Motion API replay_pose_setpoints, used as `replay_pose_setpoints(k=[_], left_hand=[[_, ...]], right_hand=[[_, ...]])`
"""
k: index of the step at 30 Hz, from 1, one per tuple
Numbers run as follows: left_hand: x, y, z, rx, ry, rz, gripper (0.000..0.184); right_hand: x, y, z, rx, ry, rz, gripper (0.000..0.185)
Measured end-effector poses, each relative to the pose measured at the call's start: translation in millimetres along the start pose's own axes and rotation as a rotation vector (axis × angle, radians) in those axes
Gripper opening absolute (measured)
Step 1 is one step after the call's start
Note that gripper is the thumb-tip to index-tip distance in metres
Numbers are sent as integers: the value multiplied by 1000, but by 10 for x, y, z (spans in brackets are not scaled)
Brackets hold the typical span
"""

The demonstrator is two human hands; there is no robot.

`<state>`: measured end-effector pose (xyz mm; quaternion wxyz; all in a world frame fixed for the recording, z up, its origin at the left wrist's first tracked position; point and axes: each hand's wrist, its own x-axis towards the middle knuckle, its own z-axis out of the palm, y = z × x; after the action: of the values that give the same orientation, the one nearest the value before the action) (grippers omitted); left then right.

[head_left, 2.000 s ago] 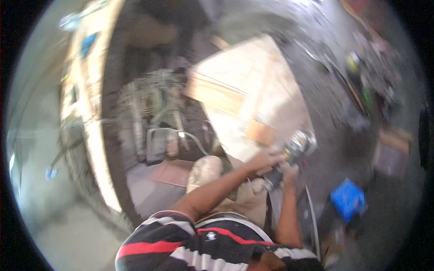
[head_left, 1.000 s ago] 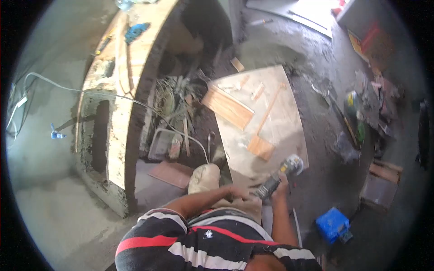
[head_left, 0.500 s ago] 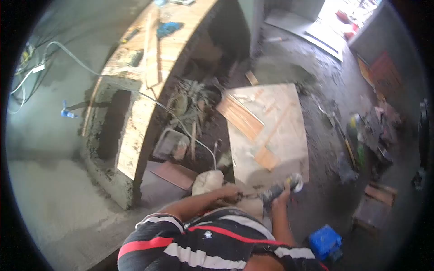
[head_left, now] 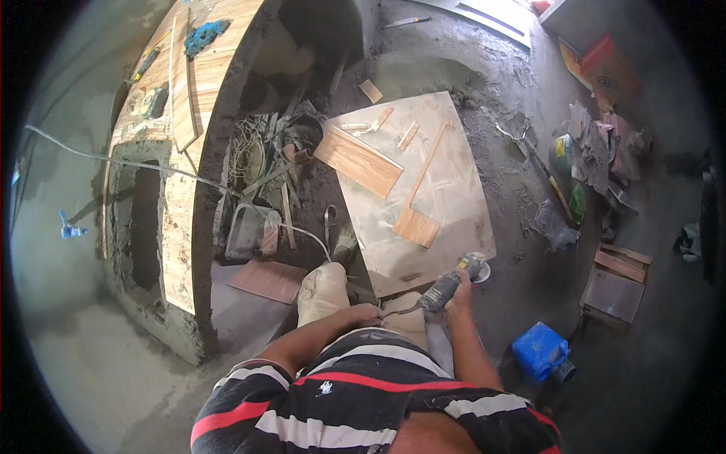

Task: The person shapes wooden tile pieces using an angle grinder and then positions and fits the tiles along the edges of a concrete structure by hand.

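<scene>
My right hand (head_left: 458, 293) is wrapped round a dark angle grinder (head_left: 442, 291), whose head points away to the right, with a pale disc (head_left: 482, 272) by it. From the grinder's back end a power cord (head_left: 401, 311) runs to my left hand (head_left: 366, 315), which is closed on it over my lap. Just beyond the grinder lies a large pale board (head_left: 461, 189). On the board are a wood-grain tile (head_left: 361, 163), a tile cut to a square with a long thin strip (head_left: 417, 225), and a small offcut (head_left: 408, 135).
At left stands a rough cement counter with a wood-grain top (head_left: 178, 257). A white cable (head_left: 136, 160) crosses it. A blue container (head_left: 541, 351) sits at lower right, near a small wooden stool (head_left: 616, 286). Rubble and a long-handled tool (head_left: 550, 181) lie to the right.
My view has shifted, so the board and counter appear further left and higher. The grinder has come nearer the board's front edge in view, still in my right hand. My left hand keeps the cord.
</scene>
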<state>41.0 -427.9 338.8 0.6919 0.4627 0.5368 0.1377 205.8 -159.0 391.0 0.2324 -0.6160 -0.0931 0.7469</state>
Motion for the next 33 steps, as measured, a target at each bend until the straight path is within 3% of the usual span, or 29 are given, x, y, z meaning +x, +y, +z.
replay_pose_setpoints(k=[2, 3, 6, 8, 12, 14, 15, 16, 18, 21, 23, 27, 31, 33], left_hand=[[63, -164, 28, 3, -129, 1, 47], [84, -221, 74, 35, -145, 82, 40], [225, -451, 293, -29, -83, 5, 45], [-8, 44, -116, 7, -67, 64, 43], [-146, 107, -376, -87, 47, -42, 36], [-328, 310, -615, 8, 335, 19, 31], [-128, -55, -555, 34, 438, 109, 29], [-204, 25, -633, 39, 442, 109, 29], [-321, 245, -865, 68, 679, 83, 26], [-522, 447, -1134, 197, 743, 69, 20], [-679, 593, -1253, 317, 807, 37, 17], [-785, 468, -1296, 395, 818, -7, 17], [-839, 239, -1298, 400, 787, -54, 17], [-926, 100, -1338, 534, 852, 42, 13]], right_hand=[[-68, 66, 27, -20, 1, 16, 29], [-74, 104, 23, -15, 2, 16, 29], [-4, 260, -49, -8, 46, 100, 29], [38, 321, -136, 51, 23, 102, 31], [35, 285, -89, 98, 82, 55, 34], [32, 191, -26, 120, 84, -1, 36], [1, 134, 44, 120, 77, 1, 36], [-36, 77, 98, 141, 69, -6, 37], [-54, -32, 173, 165, 57, -22, 39], [-22, -106, 196, 151, 51, -55, 42], [-58, -165, 248, 154, 51, -134, 31], [-78, -333, 239, 160, -20, -126, 33], [-289, -535, 271, 103, -38, -255, 35], [-396, -617, 372, 95, -16, -286, 39]])
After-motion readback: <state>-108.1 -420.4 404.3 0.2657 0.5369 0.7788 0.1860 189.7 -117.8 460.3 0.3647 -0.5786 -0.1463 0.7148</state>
